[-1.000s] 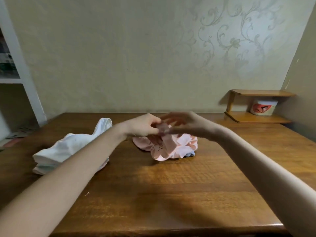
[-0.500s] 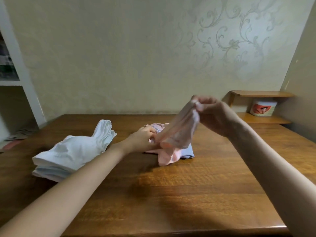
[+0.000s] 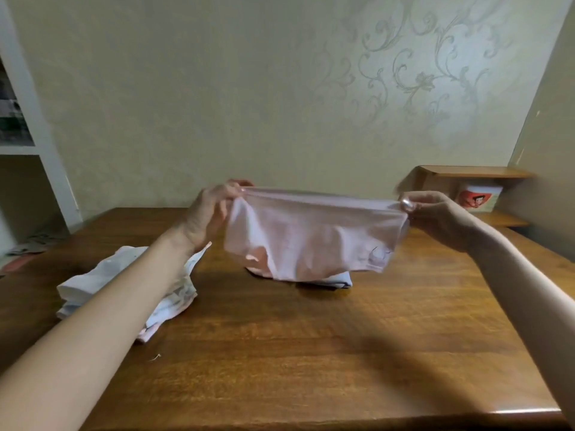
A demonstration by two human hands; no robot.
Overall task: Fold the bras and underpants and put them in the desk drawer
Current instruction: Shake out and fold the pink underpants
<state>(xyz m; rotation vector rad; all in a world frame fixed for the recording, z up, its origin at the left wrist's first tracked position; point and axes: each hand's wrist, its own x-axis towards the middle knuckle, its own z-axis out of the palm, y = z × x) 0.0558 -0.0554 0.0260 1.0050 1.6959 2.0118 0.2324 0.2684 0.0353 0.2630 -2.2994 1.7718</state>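
Observation:
A pair of pale pink underpants (image 3: pixel 311 237) hangs stretched out flat above the wooden desk (image 3: pixel 295 353). My left hand (image 3: pixel 208 216) pinches the left end of the waistband and my right hand (image 3: pixel 435 216) pinches the right end. Below and behind the hanging garment, a small heap of more underwear (image 3: pixel 339 279), pink and pale blue, lies on the desk and is mostly hidden. A stack of folded white garments (image 3: pixel 102 284) lies at the left, partly covered by my left forearm. No drawer is in view.
A small wooden shelf unit (image 3: pixel 473 172) stands at the desk's back right corner with a white tub (image 3: pixel 476 197) on it. A white bookcase (image 3: pixel 40 144) stands at the left beyond the desk. The wall runs along the desk's far edge.
Both hands have lifted the pink underpants off the heap and pulled them apart, from a bunch to a spread, taut waistband held in the air.

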